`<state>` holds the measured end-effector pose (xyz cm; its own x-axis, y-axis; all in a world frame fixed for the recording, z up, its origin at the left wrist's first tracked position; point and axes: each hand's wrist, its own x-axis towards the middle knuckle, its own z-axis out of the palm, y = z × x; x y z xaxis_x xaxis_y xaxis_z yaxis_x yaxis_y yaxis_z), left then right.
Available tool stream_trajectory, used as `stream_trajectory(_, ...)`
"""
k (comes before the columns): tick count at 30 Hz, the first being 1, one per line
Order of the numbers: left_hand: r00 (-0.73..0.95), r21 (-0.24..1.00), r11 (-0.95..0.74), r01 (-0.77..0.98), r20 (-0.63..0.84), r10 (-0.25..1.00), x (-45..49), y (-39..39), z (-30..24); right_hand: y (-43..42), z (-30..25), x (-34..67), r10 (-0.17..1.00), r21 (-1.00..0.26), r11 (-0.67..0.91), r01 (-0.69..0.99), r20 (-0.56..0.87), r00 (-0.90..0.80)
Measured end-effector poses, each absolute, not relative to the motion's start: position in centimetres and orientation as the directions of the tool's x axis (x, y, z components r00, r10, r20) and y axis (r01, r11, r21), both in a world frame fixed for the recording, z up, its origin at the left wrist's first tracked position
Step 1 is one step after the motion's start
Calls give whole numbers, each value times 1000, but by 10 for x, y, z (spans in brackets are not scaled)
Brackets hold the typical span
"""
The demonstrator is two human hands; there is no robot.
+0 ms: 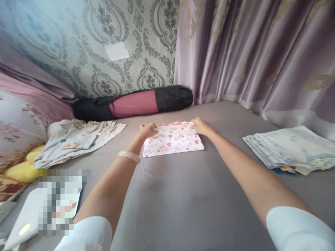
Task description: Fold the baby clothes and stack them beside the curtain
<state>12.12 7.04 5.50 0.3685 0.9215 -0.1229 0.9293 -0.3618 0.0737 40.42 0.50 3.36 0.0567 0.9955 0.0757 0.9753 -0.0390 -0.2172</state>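
Both arms reach out ahead of me, and here I am at the far edge of the white cloth (174,141), hearts and flowers printed all over it! My left grip (148,130) is drawn in narrow on the far left corner; my right grip (201,125) pinches the far right one, a bit of pink showing along the edge between them. The cloth lies on the grey sheet (183,198), straight in front of me, its near edge flat. Beyond it, well clear, sits the long black-and-pink bag (136,104) against the patterned wall (140,35). Over on my right, a stack of folded cloths (293,146); across on my left, a spread of printed clothes (81,139), just beside something yellow (22,170). A pale bracelet (129,156) circles my left wrist.
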Motion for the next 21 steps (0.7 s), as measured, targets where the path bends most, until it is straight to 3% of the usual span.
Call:
stream_trajectory(6, 448, 151, -442, 884, -6, 894, 100, 55, 108, -14, 75, 414, 982, -309, 16, 951, 184, 44)
stream_trajectory(11, 447, 107, -503, 858, 329, 832, 90, 34, 133, -40, 110, 408, 934, -289, 95, 953, 356, 14)
stream_trajectory(15, 440, 37, -518, 855, 477, 761, 88, 17, 117, -59, 110, 399, 897, -196, 110, 974, 441, -13)
stream_trajectory(21, 524, 30, -600, 799, 455, 720, 76, -21, 64, -89, 64, 400, 888, -91, 191, 977, 441, -132)
